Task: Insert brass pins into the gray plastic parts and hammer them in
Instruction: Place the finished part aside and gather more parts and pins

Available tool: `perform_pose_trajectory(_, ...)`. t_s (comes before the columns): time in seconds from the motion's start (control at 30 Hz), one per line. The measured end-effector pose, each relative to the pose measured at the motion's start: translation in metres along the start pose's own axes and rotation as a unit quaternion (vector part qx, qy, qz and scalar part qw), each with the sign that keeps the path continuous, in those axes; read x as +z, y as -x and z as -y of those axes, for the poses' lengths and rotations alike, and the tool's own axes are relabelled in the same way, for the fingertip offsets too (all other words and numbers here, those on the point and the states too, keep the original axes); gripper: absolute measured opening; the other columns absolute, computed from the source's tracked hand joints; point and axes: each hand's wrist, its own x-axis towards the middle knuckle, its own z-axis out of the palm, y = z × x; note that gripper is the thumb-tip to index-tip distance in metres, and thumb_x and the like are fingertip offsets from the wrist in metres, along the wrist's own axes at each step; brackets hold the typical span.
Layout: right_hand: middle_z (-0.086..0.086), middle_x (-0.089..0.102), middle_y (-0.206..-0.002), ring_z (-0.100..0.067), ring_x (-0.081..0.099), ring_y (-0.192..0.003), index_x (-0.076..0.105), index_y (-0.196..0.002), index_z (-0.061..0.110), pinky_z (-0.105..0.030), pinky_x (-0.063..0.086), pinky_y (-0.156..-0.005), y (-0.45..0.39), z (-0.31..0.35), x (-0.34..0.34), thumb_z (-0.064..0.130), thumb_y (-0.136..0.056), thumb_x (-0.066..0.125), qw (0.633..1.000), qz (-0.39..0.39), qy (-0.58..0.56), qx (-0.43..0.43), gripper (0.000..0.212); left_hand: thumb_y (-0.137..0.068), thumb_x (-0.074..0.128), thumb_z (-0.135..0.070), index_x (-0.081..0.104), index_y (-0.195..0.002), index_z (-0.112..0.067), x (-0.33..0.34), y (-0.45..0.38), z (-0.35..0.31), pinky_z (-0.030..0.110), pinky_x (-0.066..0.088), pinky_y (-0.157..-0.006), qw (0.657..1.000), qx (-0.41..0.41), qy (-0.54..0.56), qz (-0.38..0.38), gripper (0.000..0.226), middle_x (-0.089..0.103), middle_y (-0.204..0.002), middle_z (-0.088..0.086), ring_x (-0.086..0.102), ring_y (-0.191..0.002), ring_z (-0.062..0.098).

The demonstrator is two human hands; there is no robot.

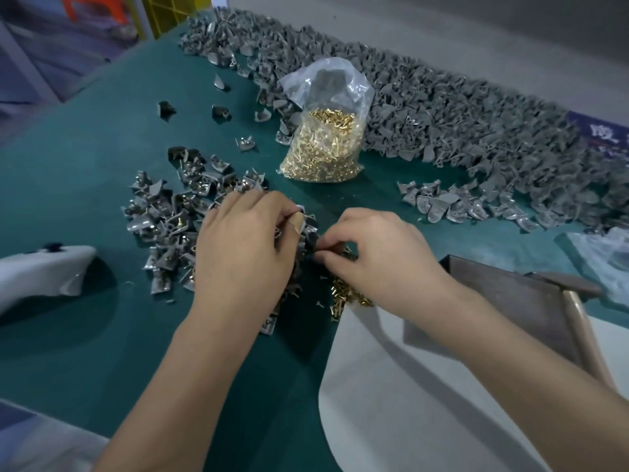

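My left hand (243, 247) grips a gray plastic part (307, 229) between thumb and fingers, just above the green table. My right hand (377, 250) pinches a small brass pin at the part's lower side, thumb and forefinger closed on it. Loose brass pins (347, 294) lie scattered under and in front of my right hand. A clear bag of brass pins (323, 148) stands behind the hands. A hammer (578, 311) with a wooden handle rests on a dark metal block at the right.
A small heap of gray parts (170, 216), some with pins in them, lies left of my hands. A long bank of gray parts (476, 131) runs along the far edge. The metal block (503, 301) sits at the right; white sheet (408, 403) lies below it.
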Motion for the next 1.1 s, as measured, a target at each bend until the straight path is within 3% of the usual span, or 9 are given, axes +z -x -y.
perform_pose_trajectory(0.17,0.009,0.059,-0.098,-0.021,0.063,-0.095,0.073,-0.100,0.033,-0.034,0.045,-0.067,-0.007,0.010,0.008,0.048,-0.097,0.059,0.996,-0.004,0.091,0.017,0.021,-0.098,0.060,-0.028,0.067,-0.098,-0.022,0.002,0.000,0.001,0.039,0.044,-0.080,1.000,0.007,0.000,-0.008,0.009,0.061,-0.090,-0.009,0.054,-0.090,0.020)
perform_pose_trajectory(0.33,0.006,0.060,-0.100,-0.023,0.063,-0.097,0.068,-0.100,0.026,-0.033,0.037,-0.064,-0.004,0.016,0.010,0.043,-0.100,0.055,0.990,-0.018,0.141,0.008,0.021,-0.097,0.062,-0.025,0.067,-0.096,-0.021,0.005,0.001,-0.001,0.039,0.045,-0.080,1.000,0.019,0.005,-0.009,0.007,0.061,-0.090,-0.008,0.055,-0.090,0.020)
perform_pose_trajectory(0.43,0.009,0.064,-0.097,-0.018,0.063,-0.092,0.070,-0.095,0.028,-0.035,0.048,-0.071,0.006,0.009,-0.004,0.039,-0.094,0.060,0.997,-0.043,0.050,0.027,0.014,-0.096,0.064,-0.024,0.068,-0.096,-0.021,0.005,0.001,-0.012,0.041,0.048,-0.081,0.998,0.035,0.042,-0.010,0.005,0.062,-0.090,-0.009,0.055,-0.091,0.017)
perform_pose_trajectory(0.5,0.014,0.067,-0.085,-0.007,0.062,-0.079,0.070,-0.088,0.029,-0.033,0.052,-0.072,0.015,-0.005,-0.020,0.035,-0.091,0.066,0.997,-0.059,-0.038,0.043,0.008,-0.094,0.064,-0.026,0.067,-0.094,-0.025,0.006,0.000,-0.026,0.037,0.047,-0.080,0.996,0.055,0.064,-0.004,0.004,0.060,-0.089,-0.014,0.054,-0.089,0.012)
perform_pose_trajectory(0.6,0.022,0.066,-0.069,-0.001,0.063,-0.065,0.071,-0.080,0.028,-0.019,0.049,-0.063,0.035,-0.034,-0.043,0.027,-0.089,0.074,0.985,-0.086,-0.137,0.057,0.010,-0.094,0.061,-0.032,0.065,-0.090,-0.031,0.012,-0.007,-0.050,0.033,0.047,-0.078,0.992,0.078,0.099,0.022,0.006,0.059,-0.086,-0.018,0.053,-0.087,0.008)
perform_pose_trajectory(0.77,0.019,0.070,-0.078,-0.006,0.068,-0.072,0.069,-0.078,0.031,-0.015,0.048,-0.065,0.061,-0.084,-0.070,0.019,-0.087,0.079,0.958,-0.174,-0.203,0.101,0.018,-0.095,0.063,-0.035,0.064,-0.086,-0.034,0.035,-0.028,-0.085,0.036,0.052,-0.075,0.981,0.057,0.148,0.107,0.009,0.062,-0.085,-0.019,0.057,-0.086,0.003)
perform_pose_trajectory(0.93,0.019,0.068,-0.087,-0.007,0.065,-0.081,0.067,-0.085,0.031,-0.012,0.048,-0.068,0.081,-0.119,-0.083,0.012,-0.088,0.077,0.942,-0.228,-0.212,0.124,0.021,-0.094,0.065,-0.043,0.064,-0.087,-0.035,0.065,-0.055,-0.112,0.031,0.053,-0.066,0.978,0.060,0.097,0.173,0.011,0.064,-0.082,-0.019,0.058,-0.077,0.000)
perform_pose_trajectory(1.1,0.018,0.070,-0.085,-0.009,0.067,-0.083,0.070,-0.091,0.031,-0.010,0.044,-0.066,0.095,-0.137,-0.080,0.016,-0.090,0.076,0.926,-0.252,-0.250,0.130,0.017,-0.092,0.069,-0.043,0.062,-0.093,-0.035,0.101,-0.070,-0.130,0.033,0.053,-0.071,0.976,0.090,0.023,0.199,0.010,0.060,-0.089,-0.015,0.060,-0.086,0.009)
